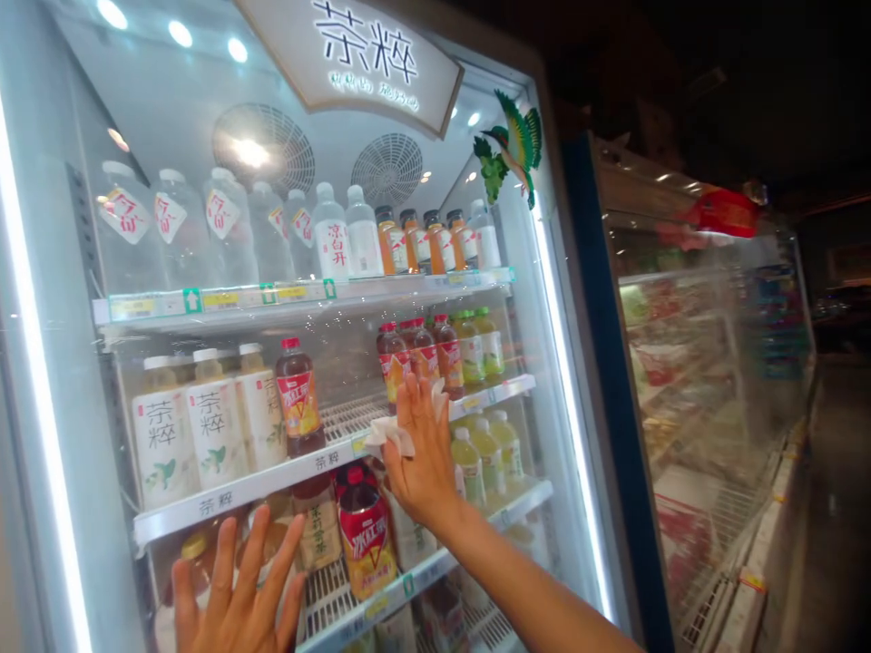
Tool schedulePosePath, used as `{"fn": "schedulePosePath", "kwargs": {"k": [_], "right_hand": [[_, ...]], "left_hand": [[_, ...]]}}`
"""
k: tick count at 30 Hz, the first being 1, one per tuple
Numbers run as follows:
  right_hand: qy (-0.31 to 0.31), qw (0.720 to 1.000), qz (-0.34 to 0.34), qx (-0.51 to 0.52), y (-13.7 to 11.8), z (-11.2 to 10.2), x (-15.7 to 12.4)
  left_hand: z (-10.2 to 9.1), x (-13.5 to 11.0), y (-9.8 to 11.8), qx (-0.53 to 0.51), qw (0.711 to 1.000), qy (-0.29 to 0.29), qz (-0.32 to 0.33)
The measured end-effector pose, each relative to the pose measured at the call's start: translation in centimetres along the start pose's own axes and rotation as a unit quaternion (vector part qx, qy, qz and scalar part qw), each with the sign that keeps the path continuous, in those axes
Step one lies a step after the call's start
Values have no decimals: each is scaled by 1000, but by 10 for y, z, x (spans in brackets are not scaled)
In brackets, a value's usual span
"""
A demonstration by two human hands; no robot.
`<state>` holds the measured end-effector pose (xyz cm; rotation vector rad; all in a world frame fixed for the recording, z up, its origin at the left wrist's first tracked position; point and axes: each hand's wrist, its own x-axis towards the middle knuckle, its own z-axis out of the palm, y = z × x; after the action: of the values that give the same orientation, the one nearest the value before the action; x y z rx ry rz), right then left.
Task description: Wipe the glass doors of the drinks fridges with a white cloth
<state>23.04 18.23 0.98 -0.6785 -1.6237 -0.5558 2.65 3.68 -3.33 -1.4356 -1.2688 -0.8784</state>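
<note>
My right hand [418, 453] is up against the glass door [340, 358] of a lit drinks fridge, at the level of the middle shelf. Under its palm and fingers it holds a crumpled white tissue [393, 435], whose edges stick out on both sides. At the lower left, my left hand [238, 589] is raised with its fingers spread and nothing in it. It is at or close to the glass; whether it touches cannot be made out. Behind the right hand stand red-capped tea bottles [395, 358], and behind the left hand are bottles on the lower shelf.
Clear water bottles [221, 218] line the top shelf. White-labelled tea bottles [218, 417] stand on the middle shelf, left. A bird sticker [521, 141] is on the upper right of the door. Right of the fridge is another glass-fronted cooler [714, 363] with packaged goods.
</note>
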Motion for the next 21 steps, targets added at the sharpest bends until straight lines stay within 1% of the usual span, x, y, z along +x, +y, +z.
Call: {"fn": "schedulePosePath", "kwargs": {"k": [1, 3, 5, 6, 8, 10, 12, 14, 16, 18, 21], "right_hand": [[-7, 1000, -5, 1, 4, -2, 0], [-29, 999, -44, 3, 12, -5, -15], [-44, 995, -92, 5, 23, -8, -27], [-45, 994, -103, 6, 29, -10, -26], [-35, 996, -87, 4, 42, -14, -4], [-20, 999, -47, 2, 54, -18, 28], [-19, 999, -39, 8, 62, -21, 49], [-29, 997, -69, 20, 70, -23, 48], [-37, 995, -93, 31, 81, -24, 37], [-32, 996, -79, 34, 99, -26, 35], [1, 999, -27, 28, 129, -30, 58]], "left_hand": [[-1, 0, 1, -4, 1000, 2, -6], [-3, 3, 5, -9, 1000, 8, -18], [-3, 12, 12, -6, 1000, 18, -22], [-1, 19, 18, -3, 1000, 21, -24], [4, 39, 34, 5, 999, 22, -23], [13, 63, 55, 11, 1000, 24, -13], [23, 89, 77, 15, 1000, 26, 4], [32, 112, 98, 15, 999, 28, 15], [39, 131, 117, 9, 1000, 22, 19], [45, 147, 133, 4, 1000, 15, 18], [56, 167, 155, 7, 999, 17, 28]]}}
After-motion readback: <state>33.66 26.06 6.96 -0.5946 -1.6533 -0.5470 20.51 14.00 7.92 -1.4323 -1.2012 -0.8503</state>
